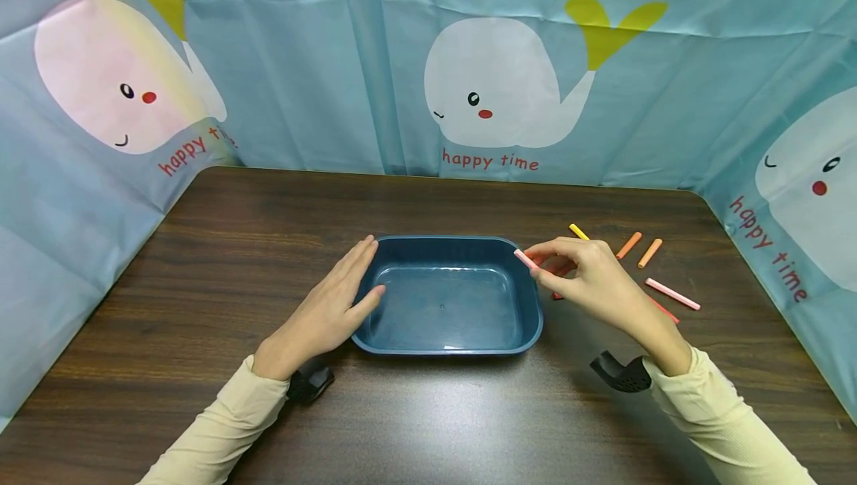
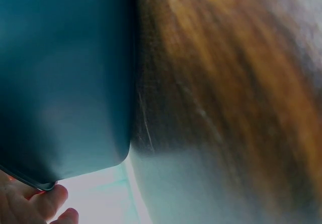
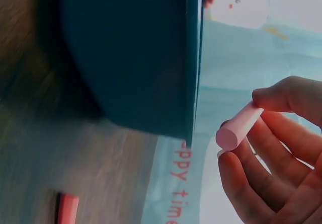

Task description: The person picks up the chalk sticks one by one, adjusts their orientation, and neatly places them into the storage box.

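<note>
In the head view, a blue plastic basin (image 1: 442, 314) with rounded corners stands near the middle of the table, with bare floor inside. My left hand (image 1: 335, 306) rests on its left rim, fingers extended and thumb reaching over the edge. Fingertips also show by the rim in the left wrist view. My right hand (image 1: 592, 277) pinches a pink chalk stick (image 1: 525, 259) above the basin's right rim. The right wrist view shows the round end of this chalk (image 3: 230, 138) between thumb and fingers, apart from the basin wall (image 3: 136, 58).
Several chalk sticks lie right of the basin: yellow (image 1: 579, 231), orange (image 1: 628, 245), light orange (image 1: 650, 254), pink (image 1: 672, 294) and red (image 1: 664, 311). Some are partly hidden by my right hand. A blue whale-print cloth (image 1: 301, 83) hangs around the brown table (image 1: 221, 247).
</note>
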`<state>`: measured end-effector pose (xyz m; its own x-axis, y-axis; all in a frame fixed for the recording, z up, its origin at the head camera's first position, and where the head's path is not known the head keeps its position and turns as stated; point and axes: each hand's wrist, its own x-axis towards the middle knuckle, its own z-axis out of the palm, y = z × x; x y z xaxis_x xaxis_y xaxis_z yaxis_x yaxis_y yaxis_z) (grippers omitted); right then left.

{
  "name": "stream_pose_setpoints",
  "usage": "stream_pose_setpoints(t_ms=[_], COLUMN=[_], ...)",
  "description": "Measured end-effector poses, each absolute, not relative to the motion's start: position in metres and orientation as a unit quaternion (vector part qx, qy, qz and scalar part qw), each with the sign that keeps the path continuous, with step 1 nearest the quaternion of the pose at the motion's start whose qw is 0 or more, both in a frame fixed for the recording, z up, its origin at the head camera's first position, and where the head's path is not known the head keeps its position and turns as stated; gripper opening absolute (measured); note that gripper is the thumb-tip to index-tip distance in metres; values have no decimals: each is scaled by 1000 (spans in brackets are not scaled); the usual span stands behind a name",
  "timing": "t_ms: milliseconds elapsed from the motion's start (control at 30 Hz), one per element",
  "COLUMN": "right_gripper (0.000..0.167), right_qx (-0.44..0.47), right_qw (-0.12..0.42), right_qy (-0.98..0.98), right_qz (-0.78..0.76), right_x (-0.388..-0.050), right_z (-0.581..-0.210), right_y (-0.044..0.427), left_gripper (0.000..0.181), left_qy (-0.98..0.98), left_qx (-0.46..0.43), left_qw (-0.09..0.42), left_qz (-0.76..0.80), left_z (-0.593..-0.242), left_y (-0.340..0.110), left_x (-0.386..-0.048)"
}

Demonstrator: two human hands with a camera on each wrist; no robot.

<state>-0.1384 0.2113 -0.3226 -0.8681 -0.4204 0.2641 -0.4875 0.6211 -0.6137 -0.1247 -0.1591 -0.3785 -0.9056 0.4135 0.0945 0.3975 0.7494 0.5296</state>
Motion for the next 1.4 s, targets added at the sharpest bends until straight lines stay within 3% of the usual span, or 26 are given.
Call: stream_pose_setpoints(t_ms=[333,1400], right_gripper=[24,30], right_qx=[210,253], right_qw=[-27,-97], right_qy=[-898,-885], right_qz=[386,379], right_x=[-141,-161], right_z=[-320,-328], right_y=[191,121], left_gripper=[73,74], left_qy=[934,933], left_qx=[214,207], left_qw=[17,25], left_qz=[285,294], left_z=[-379,-377], left_y=[-159,-158], left_x=[-124,-122])
